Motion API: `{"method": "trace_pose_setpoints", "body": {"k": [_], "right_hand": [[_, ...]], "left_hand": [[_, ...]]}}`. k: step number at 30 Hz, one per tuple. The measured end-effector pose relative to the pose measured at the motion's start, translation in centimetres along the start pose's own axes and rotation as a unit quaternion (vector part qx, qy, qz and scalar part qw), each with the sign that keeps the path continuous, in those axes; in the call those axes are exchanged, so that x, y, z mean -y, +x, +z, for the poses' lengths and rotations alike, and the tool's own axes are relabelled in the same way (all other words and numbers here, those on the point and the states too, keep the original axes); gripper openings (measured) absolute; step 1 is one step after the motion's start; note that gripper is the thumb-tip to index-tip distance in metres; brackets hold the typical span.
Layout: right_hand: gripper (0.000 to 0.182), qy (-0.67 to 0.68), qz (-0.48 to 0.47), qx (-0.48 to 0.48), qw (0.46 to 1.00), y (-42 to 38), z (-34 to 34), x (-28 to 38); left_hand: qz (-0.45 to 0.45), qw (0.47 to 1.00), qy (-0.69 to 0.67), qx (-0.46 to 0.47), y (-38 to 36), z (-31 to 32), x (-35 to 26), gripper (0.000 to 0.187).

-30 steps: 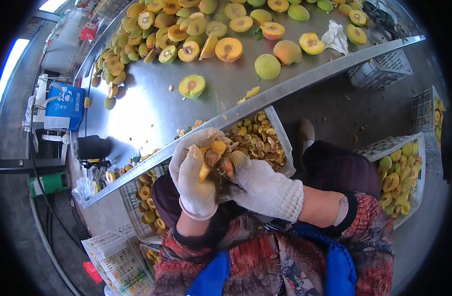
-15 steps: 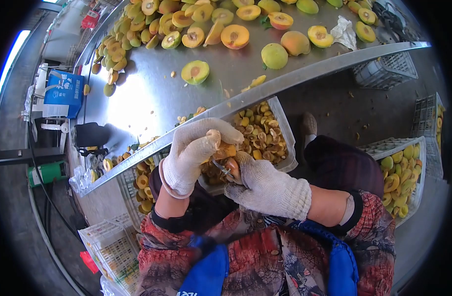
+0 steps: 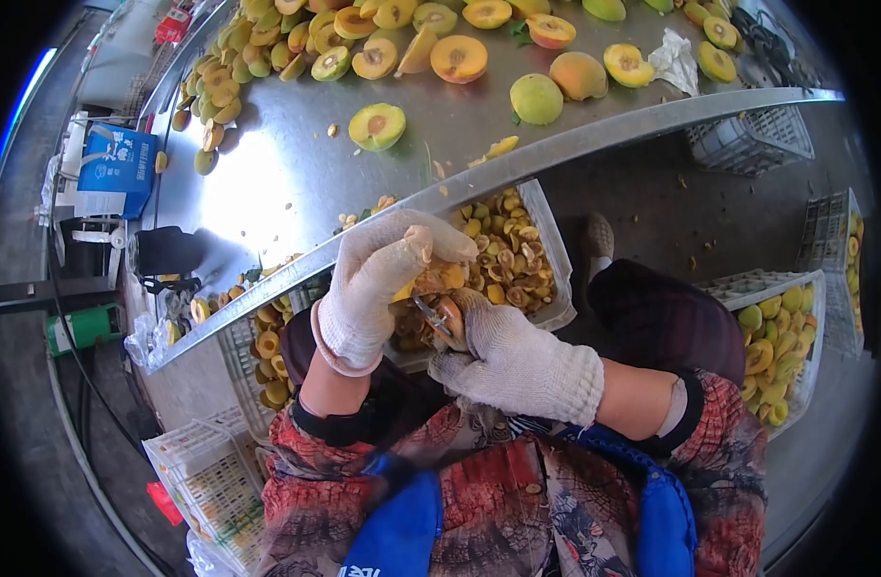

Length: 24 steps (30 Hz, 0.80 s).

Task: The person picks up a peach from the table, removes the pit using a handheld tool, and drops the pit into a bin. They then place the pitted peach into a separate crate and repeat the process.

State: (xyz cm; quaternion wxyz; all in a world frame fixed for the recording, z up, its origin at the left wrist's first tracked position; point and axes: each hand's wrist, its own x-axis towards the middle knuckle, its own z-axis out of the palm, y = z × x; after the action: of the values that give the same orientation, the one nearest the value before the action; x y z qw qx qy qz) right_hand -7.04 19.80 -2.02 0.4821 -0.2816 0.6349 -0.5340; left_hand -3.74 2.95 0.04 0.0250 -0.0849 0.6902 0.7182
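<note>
My left hand (image 3: 364, 293), in a white knit glove, is closed around a yellow peach half (image 3: 439, 279), its fingers hiding part of the fruit. In my gloved right hand (image 3: 527, 361) is a small pitting tool (image 3: 448, 322) with a brownish handle and a metal end. The metal end is at the peach half; exactly how it meets the flesh is hard to see. Beneath both hands stands a pale crate (image 3: 559, 288) holding many cut fruit pieces and pits (image 3: 508, 255).
Beyond my hands runs the raised edge of a metal table (image 3: 594, 142), with heaped peach halves (image 3: 306, 34) and a whole green peach (image 3: 537, 99). A crate of peach halves (image 3: 777, 337) stands right. Another white crate (image 3: 205, 471) is lower left. A blue bag (image 3: 118, 163) sits left.
The pitting tool has tilted slightly, and more yellow flesh shows between my hands. The camera view has shifted a little; both hands keep their hold.
</note>
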Motion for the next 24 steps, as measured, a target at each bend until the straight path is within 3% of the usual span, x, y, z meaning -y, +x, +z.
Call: {"method": "trace_pose_setpoints", "body": {"k": [4, 7, 11, 13, 14, 16, 22, 24], "right_hand": [[0.027, -0.128, -0.123, -0.092, 0.980, 0.0, 0.8, -0.9], [0.026, -0.135, -0.112, -0.085, 0.981, 0.1, 0.8, -0.8], [0.021, 0.042, 0.022, 0.044, 0.998, 0.2, -0.1, -0.3], [0.019, 0.188, 0.120, 0.130, 0.966, -0.4, -1.6, 2.1], [0.019, 0.225, 0.114, 0.143, 0.957, -0.4, -1.6, 2.1], [0.019, 0.298, 0.101, 0.166, 0.935, -0.6, -1.7, 1.8], [0.019, 0.294, 0.117, 0.154, 0.936, -0.8, -1.2, 1.5], [0.017, 0.368, 0.142, 0.192, 0.898, -0.9, -1.5, 1.3]], "left_hand": [[-0.022, 0.999, 0.034, 0.007, 0.3, -0.1, 0.0, 0.044], [-0.046, 0.998, 0.047, 0.026, 0.6, -0.3, -0.2, 0.047], [-0.015, 1.000, 0.005, 0.021, 0.5, -0.3, 0.3, 0.047], [0.041, 0.994, -0.097, -0.035, 0.2, 0.8, 1.1, 0.047], [0.069, 0.985, -0.148, -0.063, 0.0, 1.2, 1.4, 0.047], [0.039, 0.996, -0.076, -0.039, -0.2, 0.1, 1.3, 0.046], [-0.038, 0.999, -0.005, 0.000, 0.5, -0.4, 1.2, 0.041], [-0.037, 0.999, 0.021, 0.002, 0.6, -0.1, 0.4, 0.039]]}}
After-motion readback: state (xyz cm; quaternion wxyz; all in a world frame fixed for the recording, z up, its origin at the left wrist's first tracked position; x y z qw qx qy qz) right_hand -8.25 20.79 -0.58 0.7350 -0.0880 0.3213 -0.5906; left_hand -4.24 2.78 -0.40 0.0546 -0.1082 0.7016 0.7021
